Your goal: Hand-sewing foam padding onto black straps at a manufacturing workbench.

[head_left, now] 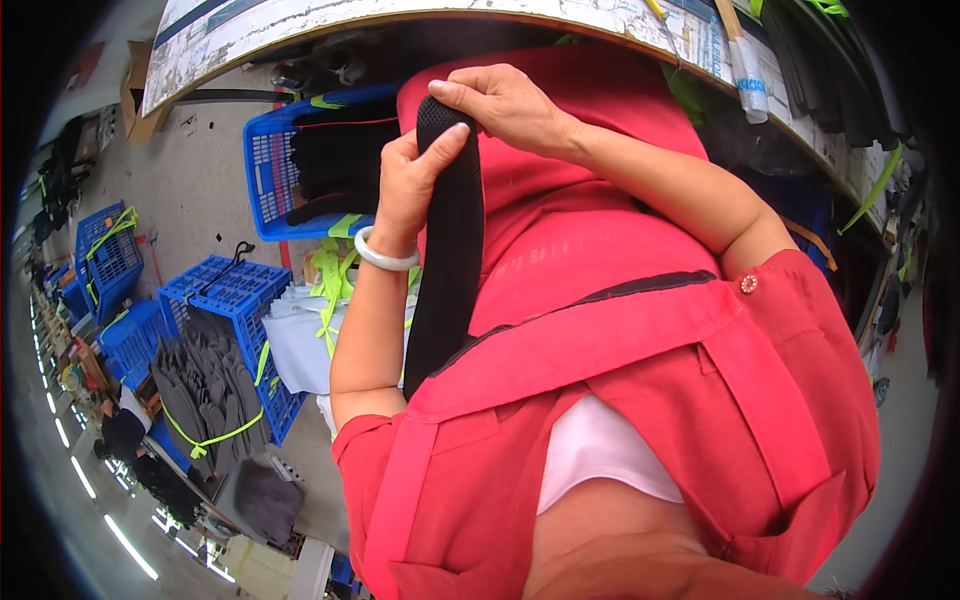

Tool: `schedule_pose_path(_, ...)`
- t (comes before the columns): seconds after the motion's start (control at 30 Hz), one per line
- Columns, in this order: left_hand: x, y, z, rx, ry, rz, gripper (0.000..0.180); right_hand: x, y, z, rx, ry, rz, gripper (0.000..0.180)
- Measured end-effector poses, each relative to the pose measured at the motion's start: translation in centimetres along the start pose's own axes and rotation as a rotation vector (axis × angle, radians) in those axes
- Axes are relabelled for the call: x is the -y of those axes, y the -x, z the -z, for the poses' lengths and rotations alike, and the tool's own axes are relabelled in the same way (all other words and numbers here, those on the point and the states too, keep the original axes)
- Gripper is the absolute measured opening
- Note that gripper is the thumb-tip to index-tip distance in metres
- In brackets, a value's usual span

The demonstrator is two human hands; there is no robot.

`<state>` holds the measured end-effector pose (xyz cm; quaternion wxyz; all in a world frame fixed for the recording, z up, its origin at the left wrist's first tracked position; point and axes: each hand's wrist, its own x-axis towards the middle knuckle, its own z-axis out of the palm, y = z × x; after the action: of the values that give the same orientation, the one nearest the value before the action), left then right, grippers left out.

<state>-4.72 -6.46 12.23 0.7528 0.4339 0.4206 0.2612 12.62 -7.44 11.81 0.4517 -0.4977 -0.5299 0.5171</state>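
A long black fabric strip [450,230] hangs in front of my red apron, its rounded mesh-textured end uppermost. My left hand [415,180], below a pale bracelet, is closed around the strip's left edge with the thumb lying across the front. At the top end my right hand [510,105] pinches the fabric between thumb and fingers. The two thumbs are close together on the strip. Its lower end runs down beside my left forearm. Just left of my hands stands a blue crate [258,185] holding several black strips [345,160].
A worn white tabletop [300,35] crosses the far edge. Blue crates [225,285] stand on the floor at left, near grey strips [205,390] tied in a bundle and white pieces [295,335] with yellow-green ties. Dark strips [800,60] hang at far right.
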Motion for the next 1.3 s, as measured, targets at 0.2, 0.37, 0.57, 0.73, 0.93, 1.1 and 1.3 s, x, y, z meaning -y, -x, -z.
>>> schedule_pose_path(0.2, -0.9, 0.5, 0.1, 0.111, 0.089, 0.148, 0.018, 1.3, 0.0, 2.6, 0.064, -0.066, -0.213, 0.045)
schedule_pose_path(0.37, 0.1, 0.2, -0.6, 0.118, -0.201, -0.040, 0.017, 1.2, 0.5, 0.8, 0.009, 0.392, 0.238, 0.031)
schedule_pose_path(0.57, -0.5, 0.9, -0.8, 0.155, 0.154, 0.163, 0.020, 0.6, 0.2, 2.4, 0.106, -0.113, -0.210, 0.051)
schedule_pose_path(0.73, -0.1, 0.7, -0.7, 0.122, 0.024, 0.083, 0.018, 1.3, 1.4, 1.4, 0.153, 0.369, 0.219, 0.034)
schedule_pose_path(0.93, 0.3, -0.1, 0.4, 0.190, -0.106, 0.165, 0.034, -0.8, 0.7, 1.1, 0.163, 0.083, 0.096, 0.021)
schedule_pose_path(1.1, 2.7, 0.5, 1.8, 0.507, 0.850, 0.327, 0.063, -0.3, 0.4, 2.5, 0.184, -0.025, -0.038, 0.031)
schedule_pose_path(1.3, -1.9, 1.8, 4.8, 0.219, 0.124, 0.178, 0.029, -1.1, -0.7, 10.1, -0.202, 0.168, -0.096, 0.028)
